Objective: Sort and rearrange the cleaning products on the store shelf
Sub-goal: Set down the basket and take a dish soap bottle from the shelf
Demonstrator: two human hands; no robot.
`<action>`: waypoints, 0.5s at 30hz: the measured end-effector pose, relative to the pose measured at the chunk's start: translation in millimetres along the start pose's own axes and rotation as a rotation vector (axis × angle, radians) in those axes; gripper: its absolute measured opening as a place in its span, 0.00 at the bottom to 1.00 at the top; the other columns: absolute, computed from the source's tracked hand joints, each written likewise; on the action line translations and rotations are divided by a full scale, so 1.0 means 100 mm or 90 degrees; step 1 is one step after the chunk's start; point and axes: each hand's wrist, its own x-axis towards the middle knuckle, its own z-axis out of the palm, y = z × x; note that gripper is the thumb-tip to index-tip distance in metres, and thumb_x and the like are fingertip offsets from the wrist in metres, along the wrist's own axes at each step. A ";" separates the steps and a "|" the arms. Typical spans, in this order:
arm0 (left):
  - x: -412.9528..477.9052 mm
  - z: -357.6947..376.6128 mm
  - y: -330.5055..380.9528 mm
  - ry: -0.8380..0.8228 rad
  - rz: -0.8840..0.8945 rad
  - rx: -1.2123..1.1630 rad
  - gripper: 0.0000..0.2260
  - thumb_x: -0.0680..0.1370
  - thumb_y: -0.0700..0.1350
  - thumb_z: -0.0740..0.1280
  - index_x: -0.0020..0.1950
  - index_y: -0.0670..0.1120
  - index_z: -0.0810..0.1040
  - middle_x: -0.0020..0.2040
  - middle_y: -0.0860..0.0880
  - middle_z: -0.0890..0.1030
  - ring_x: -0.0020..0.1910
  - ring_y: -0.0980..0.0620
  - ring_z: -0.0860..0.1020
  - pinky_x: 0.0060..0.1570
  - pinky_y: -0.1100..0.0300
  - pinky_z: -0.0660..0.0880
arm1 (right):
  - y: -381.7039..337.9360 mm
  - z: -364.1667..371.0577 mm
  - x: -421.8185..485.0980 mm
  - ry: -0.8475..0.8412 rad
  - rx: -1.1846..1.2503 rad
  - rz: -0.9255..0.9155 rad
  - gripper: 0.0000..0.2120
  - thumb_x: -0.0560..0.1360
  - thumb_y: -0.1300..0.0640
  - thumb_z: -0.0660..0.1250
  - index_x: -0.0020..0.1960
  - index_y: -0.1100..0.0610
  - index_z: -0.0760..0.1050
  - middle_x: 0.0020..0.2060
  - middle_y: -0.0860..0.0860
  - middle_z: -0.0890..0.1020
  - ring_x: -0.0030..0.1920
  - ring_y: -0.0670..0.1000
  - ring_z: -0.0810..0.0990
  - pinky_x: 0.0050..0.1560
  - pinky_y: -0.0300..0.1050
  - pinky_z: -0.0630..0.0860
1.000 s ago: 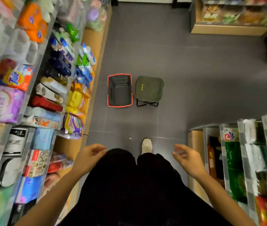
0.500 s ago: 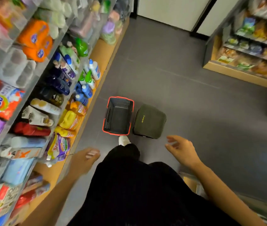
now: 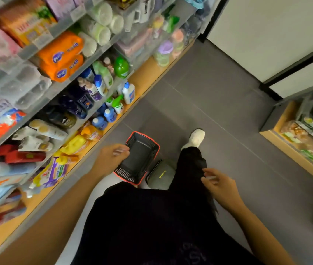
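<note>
The store shelf (image 3: 148, 73) runs along my left, packed with cleaning products: blue bottles (image 3: 104, 117), a green bottle (image 3: 121, 66), a yellow jug (image 3: 75, 144), orange packs (image 3: 61, 56) and a purple refill pouch (image 3: 54, 172). My left hand (image 3: 109, 159) hangs in front of the shelf's lower edge, over the near end of a black basket, fingers loosely curled and holding nothing. My right hand (image 3: 220, 186) is beside my right leg, fingers relaxed and empty.
A black shopping basket with a red rim (image 3: 151, 144) stands on the grey floor just ahead, with a dark green folding stool (image 3: 161, 175) beside it. Another shelf unit (image 3: 305, 142) with packaged goods stands at the right. My right foot (image 3: 195, 138) is stepping forward.
I have walked forward along the aisle; the basket and stool are now close under me. Both hands swung with the steps and stayed empty.
</note>
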 end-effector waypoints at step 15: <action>1.17 0.67 0.55 0.253 -0.262 -0.092 0.04 0.77 0.40 0.73 0.51 0.44 0.85 0.44 0.52 0.85 0.41 0.59 0.81 0.49 0.64 0.76 | -2.12 0.19 3.81 -0.430 -0.235 -0.496 0.16 0.75 0.52 0.73 0.62 0.52 0.80 0.51 0.49 0.85 0.45 0.48 0.82 0.52 0.45 0.78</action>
